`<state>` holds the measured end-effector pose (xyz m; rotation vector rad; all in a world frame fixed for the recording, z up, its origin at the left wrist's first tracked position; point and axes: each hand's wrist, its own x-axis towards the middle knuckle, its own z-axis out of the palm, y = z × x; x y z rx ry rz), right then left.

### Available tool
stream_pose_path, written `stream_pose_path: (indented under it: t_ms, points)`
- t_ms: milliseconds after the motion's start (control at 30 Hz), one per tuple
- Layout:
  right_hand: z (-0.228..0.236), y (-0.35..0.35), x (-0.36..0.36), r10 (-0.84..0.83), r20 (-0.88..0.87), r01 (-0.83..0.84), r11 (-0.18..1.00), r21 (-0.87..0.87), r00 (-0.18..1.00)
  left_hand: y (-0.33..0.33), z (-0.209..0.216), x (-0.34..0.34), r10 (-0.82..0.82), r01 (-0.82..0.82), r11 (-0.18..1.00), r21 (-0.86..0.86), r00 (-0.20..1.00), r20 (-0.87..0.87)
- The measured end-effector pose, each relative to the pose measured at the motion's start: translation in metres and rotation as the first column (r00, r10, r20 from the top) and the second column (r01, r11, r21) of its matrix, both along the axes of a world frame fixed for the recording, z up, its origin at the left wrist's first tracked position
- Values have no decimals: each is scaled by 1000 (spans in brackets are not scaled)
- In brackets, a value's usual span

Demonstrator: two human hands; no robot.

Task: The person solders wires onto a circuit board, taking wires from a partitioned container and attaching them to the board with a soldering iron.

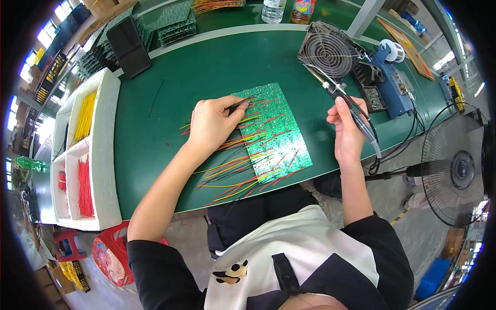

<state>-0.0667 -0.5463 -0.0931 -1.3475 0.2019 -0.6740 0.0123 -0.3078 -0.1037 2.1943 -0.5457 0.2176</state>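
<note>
"On the long green table (206, 67), that flat glossy green circuit board (281, 137) looks light, stiff?"

"Brittle too, I'd guess; hold its edges. Right hand (347, 126) grips a grey-black soldering iron (363, 125); left hand (212, 121) pinches a slim dark tool (238, 105), perhaps tweezers."

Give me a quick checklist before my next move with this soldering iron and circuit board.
1. Soldering iron held in the right hand: ok.
2. Iron's tip apart from the circuit board: ok, it points away toward the fan unit.
3. Board lying on the green table: ok.
4. Wires gathered neatly: not ok, red, yellow and black ones fan out past the board's left edge.
5. Left hand at the board's upper left: ok.
6. Iron hot: cannot tell.
</note>
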Motion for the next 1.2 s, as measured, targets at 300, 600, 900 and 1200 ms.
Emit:
stream_pose_path:
  t_ms: [300,600,900,1200]
  points:
    - [-3,15,-9,68,-61,-69,997,-17,996,-1,5,-1,-2,2,1000,7,1000,30]
    - [-3,17,-9,70,32,-70,997,-15,997,2,6,1,-24,24,1000,-1,1000,-12]
    - [-6,14,-13,60,-20,-62,992,-108,998,8,20,0,-51,50,997,-59,999,-2]
    - [-1,19,-14,19,-92,-30,992,-126,996,-3,7,5,-50,48,999,25,996,70]
